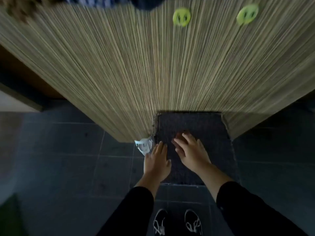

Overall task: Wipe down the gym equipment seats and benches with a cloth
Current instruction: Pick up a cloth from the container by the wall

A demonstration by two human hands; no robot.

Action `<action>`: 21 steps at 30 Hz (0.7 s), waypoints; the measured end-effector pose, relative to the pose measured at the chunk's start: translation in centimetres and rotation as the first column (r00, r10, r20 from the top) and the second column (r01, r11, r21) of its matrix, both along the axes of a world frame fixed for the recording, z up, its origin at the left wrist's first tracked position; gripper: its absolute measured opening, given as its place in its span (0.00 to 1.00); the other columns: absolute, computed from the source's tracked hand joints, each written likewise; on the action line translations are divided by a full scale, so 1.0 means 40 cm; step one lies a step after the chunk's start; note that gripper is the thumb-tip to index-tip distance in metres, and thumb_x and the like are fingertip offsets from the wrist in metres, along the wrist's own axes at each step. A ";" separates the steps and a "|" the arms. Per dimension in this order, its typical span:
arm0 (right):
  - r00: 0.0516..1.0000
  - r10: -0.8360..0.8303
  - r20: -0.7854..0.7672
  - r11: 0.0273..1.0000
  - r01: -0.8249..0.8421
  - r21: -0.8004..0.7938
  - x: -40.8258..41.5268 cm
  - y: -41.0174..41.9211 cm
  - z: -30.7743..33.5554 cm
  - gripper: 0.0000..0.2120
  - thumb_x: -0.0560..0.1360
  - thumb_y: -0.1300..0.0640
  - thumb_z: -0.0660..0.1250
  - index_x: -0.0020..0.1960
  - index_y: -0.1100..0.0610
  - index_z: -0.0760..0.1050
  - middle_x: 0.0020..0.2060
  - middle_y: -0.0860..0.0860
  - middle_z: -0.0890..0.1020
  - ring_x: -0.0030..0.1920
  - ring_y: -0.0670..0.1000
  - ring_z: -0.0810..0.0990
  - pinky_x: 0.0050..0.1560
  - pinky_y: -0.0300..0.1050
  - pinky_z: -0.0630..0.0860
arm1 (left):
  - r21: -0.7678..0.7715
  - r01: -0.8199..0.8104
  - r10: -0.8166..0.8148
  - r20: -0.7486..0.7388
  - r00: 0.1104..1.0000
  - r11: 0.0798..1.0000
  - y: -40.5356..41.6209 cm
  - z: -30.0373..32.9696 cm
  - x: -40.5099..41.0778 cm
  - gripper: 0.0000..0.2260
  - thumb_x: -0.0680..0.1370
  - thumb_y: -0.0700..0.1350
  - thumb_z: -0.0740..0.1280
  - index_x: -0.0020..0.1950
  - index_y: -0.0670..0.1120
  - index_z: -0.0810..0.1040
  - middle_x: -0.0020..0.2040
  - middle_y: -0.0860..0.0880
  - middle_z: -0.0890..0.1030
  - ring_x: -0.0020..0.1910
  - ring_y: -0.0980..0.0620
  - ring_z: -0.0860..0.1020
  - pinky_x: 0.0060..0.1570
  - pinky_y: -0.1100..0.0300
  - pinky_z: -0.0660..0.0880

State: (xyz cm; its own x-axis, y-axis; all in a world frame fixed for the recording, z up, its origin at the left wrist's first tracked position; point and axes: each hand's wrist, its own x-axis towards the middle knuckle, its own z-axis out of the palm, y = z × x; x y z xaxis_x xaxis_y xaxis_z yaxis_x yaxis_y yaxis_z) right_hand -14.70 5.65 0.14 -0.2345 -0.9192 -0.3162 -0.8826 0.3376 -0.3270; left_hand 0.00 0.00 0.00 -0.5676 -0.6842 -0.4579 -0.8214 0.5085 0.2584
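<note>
The view looks steeply down and is blurred. A dark cloth (192,128) lies flat on a wooden surface (119,74) with fine pale stripes, at its near edge, and the lower part of the cloth hangs over that edge toward the floor (59,159).

Both hands are on the cloth, palms down. The left hand (157,161) rests at the left border of the cloth, fingers straight and close together, pointing away from the person. The right hand (190,151) lies just beside it, a little farther forward, with fingers spread flat on the fabric and pointing up and to the left. Neither hand pinches anything; they only press on the cloth. The two hands are near each other but do not touch. Both arms wear black sleeves (247,210).

A small white object (144,146) sits at the corner of the surface, touching the left edge of the cloth; what it is I cannot tell. Two round green stickers (181,16) are on the far part of the surface. The floor is dark grey tile. Two black shoes (177,222) with white laces stand on it below the cloth.
</note>
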 end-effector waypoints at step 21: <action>0.995 -0.098 -0.018 0.928 0.085 -0.362 -0.007 0.022 -0.170 0.24 0.77 0.56 0.66 0.72 0.53 0.66 0.70 0.57 0.68 0.70 0.61 0.66 0.64 0.61 0.71 | -0.326 -0.108 0.038 -0.214 0.976 0.939 0.023 -0.197 -0.017 0.25 0.81 0.53 0.49 0.76 0.43 0.63 0.76 0.46 0.63 0.75 0.49 0.62 0.70 0.41 0.61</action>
State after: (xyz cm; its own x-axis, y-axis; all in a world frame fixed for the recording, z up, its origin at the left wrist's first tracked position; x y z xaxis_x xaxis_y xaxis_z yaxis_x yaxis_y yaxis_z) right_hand -14.97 6.54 -6.66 -0.3278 -0.9438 0.0426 -0.8668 0.2826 -0.4108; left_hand -0.66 0.92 -7.88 -0.5666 -0.8203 -0.0773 -0.8079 0.5346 0.2481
